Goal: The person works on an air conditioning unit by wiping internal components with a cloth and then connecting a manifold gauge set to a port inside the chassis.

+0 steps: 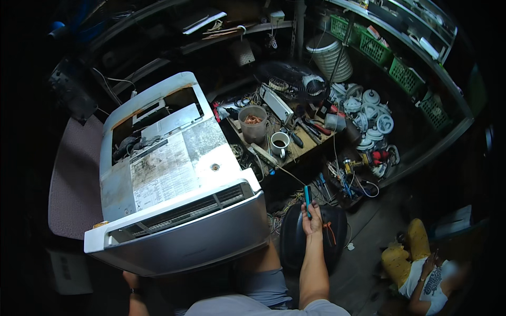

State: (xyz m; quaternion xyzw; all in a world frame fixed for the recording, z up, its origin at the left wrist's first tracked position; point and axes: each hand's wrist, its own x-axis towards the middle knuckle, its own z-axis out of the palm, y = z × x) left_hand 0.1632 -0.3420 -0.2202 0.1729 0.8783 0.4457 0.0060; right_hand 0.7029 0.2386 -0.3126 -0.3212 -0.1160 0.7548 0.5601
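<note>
A window-type air conditioner (211, 226) with a worn, stained top and a grey front panel stands before me on the left. An opening in its top shows parts inside. My right hand (313, 220) is closed around a slim teal-handled tool (308, 197), held upright to the right of the unit. A thin pale line runs from near the tool's top toward the bench; whether it joins the tool is unclear. My left hand (130, 277) is at the unit's lower left front corner, with its fingers hidden.
A cluttered workbench (311, 150) holds a mug (280, 143), a tub of copper-coloured scraps (253, 124) and hand tools. White round parts (371, 116) are piled at the right. A black stool (295, 237) stands below my right hand. Another person (421, 279) sits at lower right.
</note>
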